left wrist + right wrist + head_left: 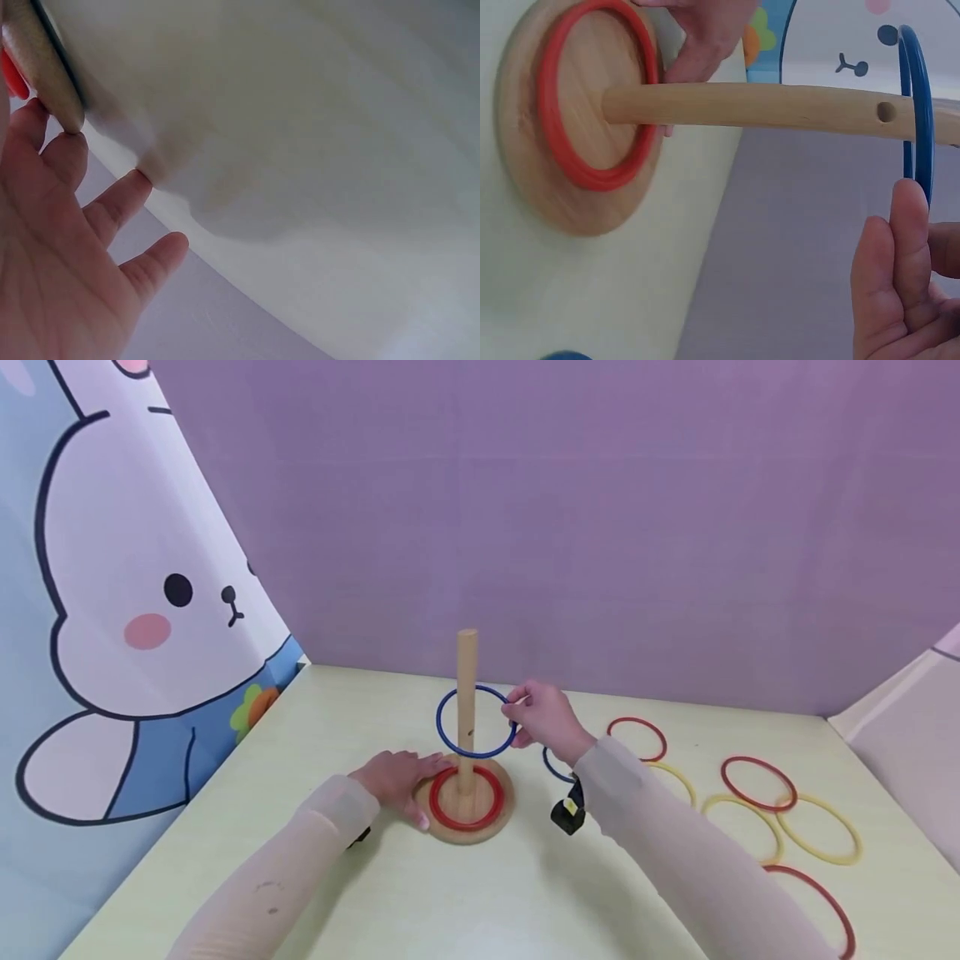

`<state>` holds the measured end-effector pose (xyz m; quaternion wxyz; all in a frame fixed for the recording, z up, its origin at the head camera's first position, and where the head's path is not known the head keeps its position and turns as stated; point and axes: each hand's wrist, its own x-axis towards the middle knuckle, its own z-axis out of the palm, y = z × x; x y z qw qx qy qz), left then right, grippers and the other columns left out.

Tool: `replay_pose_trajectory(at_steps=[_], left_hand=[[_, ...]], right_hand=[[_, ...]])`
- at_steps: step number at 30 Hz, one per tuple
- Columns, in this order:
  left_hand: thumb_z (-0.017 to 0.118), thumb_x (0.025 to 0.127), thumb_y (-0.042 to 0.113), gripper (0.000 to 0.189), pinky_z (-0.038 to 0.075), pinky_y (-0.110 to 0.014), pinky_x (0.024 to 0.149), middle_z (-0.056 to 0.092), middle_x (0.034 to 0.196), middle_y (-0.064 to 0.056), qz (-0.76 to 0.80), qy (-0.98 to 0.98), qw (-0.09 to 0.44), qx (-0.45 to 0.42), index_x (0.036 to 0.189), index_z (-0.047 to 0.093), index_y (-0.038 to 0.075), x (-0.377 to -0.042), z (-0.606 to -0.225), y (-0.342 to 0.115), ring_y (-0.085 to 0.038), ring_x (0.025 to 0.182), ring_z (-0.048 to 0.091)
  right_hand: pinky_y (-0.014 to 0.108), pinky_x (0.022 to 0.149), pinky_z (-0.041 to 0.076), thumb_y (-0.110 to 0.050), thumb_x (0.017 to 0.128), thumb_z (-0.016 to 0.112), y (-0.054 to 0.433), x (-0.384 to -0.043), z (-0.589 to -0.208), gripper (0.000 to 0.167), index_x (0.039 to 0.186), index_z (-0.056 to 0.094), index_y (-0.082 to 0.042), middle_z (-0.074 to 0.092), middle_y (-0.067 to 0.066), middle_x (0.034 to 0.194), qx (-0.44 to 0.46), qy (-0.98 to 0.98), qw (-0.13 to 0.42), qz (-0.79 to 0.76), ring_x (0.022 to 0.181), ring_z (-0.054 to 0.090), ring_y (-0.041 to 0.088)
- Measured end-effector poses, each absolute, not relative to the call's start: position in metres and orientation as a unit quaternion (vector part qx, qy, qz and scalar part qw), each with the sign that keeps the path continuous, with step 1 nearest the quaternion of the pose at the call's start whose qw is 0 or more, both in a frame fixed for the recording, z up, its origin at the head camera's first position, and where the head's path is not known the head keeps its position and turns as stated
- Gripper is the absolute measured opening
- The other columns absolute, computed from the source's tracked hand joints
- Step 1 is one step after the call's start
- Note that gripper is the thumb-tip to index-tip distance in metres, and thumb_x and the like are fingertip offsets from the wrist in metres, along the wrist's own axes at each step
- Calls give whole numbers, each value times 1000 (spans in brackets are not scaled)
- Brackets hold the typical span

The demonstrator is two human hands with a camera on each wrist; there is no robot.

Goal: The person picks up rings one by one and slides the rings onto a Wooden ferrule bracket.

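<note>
A wooden post (pixel 467 668) rises upright from a round wooden base (pixel 467 837). One or more red rings (pixel 549 90) lie around the foot of the post on that base. My right hand (pixel 551 718) pinches a blue ring (pixel 923 112) by its right side between thumb and fingers. In the right wrist view this ring encircles the post near its upper end, above a small dark hole. With fingers spread, my left hand (pixel 393 779) touches the base's left edge; the left wrist view shows its fingertips against the base rim and tabletop.
Another blue ring (pixel 551 766) lies partly hidden behind my right wrist. To the right, several red and yellow rings are scattered, among them a red ring (pixel 847 927) near the front and a yellow ring (pixel 840 861). A purple backdrop (pixel 562 527) stands behind the table.
</note>
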<state>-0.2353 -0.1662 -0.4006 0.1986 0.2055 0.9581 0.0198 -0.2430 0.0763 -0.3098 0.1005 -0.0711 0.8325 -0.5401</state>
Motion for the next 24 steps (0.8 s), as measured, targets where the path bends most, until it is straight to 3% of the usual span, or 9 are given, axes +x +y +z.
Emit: replay_pose_trajectory(at_steps=[7,13,17,24], left_hand=[[83,68,49,97,34,-57,103,48,143,-7,36,957,186,219,150,34,28,-232,-397,-168,-38,130,43],[84,68,47,94,38,-55,100,60,129,-11,44,956,175,233,147,39,26,-232,-396,-168,-36,122,50],[84,68,47,92,35,-56,102,59,130,-10,55,957,178,224,146,41,25,-232,-397,-168,-38,125,47],[84,67,47,99,38,-55,101,57,132,-14,57,955,180,229,148,38,13,-232,-398,-170,-37,121,50]], right_hand=[[27,54,55,-8,94,61,72,-241,-341,14,104,57,1,62,23,87,-58,831,110,-542,48,58,15],[30,55,56,-8,94,60,69,-234,-362,13,103,57,1,62,18,81,-65,835,106,-535,50,60,20],[32,57,56,-7,94,60,66,-229,-374,12,102,57,1,62,16,81,-64,843,106,-524,53,62,23],[26,53,54,-8,94,60,62,-224,-392,12,101,57,1,60,12,76,-57,850,114,-512,49,58,15]])
